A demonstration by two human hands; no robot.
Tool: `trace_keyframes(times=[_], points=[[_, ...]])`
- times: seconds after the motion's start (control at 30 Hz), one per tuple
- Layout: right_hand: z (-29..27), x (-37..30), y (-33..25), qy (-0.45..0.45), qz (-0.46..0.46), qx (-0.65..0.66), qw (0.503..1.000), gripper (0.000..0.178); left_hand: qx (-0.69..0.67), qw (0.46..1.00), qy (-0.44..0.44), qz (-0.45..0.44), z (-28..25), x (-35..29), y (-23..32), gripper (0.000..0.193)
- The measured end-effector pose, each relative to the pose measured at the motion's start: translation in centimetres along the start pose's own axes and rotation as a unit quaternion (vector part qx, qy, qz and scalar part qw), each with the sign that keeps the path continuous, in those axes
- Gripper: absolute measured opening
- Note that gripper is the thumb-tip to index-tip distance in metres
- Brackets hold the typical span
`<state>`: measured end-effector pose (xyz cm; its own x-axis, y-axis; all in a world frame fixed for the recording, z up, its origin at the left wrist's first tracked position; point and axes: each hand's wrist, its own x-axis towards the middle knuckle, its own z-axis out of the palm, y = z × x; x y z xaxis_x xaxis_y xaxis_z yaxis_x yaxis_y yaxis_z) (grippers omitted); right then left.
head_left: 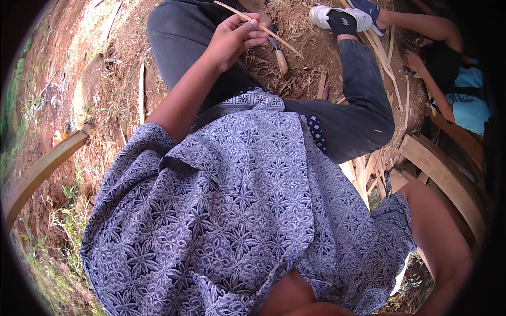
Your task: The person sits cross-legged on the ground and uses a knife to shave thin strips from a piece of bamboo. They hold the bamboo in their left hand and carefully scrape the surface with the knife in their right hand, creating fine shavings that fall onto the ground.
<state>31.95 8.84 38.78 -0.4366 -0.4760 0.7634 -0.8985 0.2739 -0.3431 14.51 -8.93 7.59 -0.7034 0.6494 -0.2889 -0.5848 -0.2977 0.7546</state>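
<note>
My left hand (237, 41) is raised over my bent left leg, its fingers closed in a pinch. Between thumb and fingers it grips a thin, pale bamboo stick (284, 42), which slants from upper left to lower right. Just beyond the fingers, on the ground between my legs, lies a knife (280, 59) with a light wooden handle; its dark blade is partly hidden behind the hand. At the lower right my right arm (437, 231) shows bent at my side, but the right hand itself is out of sight.
Long split bamboo strips (383, 60) lie beside my white shoe (345, 20). At the right sits another person (448, 68), arms reaching forward. Curved wooden pieces (443, 179) stand at my right, and a wooden beam (45, 171) at my left. Shavings cover the dirt.
</note>
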Motion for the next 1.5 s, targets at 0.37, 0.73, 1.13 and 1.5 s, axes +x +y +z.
trace_keyframes(times=[0.37,0.73,1.13,1.5], points=[[6.6,0.7,1.2,-0.191,0.021,0.012,0.981,0.078,0.036,0.999,0.01,-0.017,-0.5,1.6,-1.9,0.025],[7.7,1.2,1.1,-0.199,0.028,0.019,0.979,0.075,0.029,0.998,-0.029,-0.055,-1.6,1.8,-2.0,0.026],[8.3,0.7,1.4,-0.193,0.031,0.034,0.98,0.072,-0.048,0.935,-0.149,0.319,1.6,-5.4,11.9,0.021],[8.4,1.4,0.9,-0.209,0.033,0.024,0.977,0.07,0.669,0.62,-0.387,0.134,1.5,-8.0,22.2,0.038]])
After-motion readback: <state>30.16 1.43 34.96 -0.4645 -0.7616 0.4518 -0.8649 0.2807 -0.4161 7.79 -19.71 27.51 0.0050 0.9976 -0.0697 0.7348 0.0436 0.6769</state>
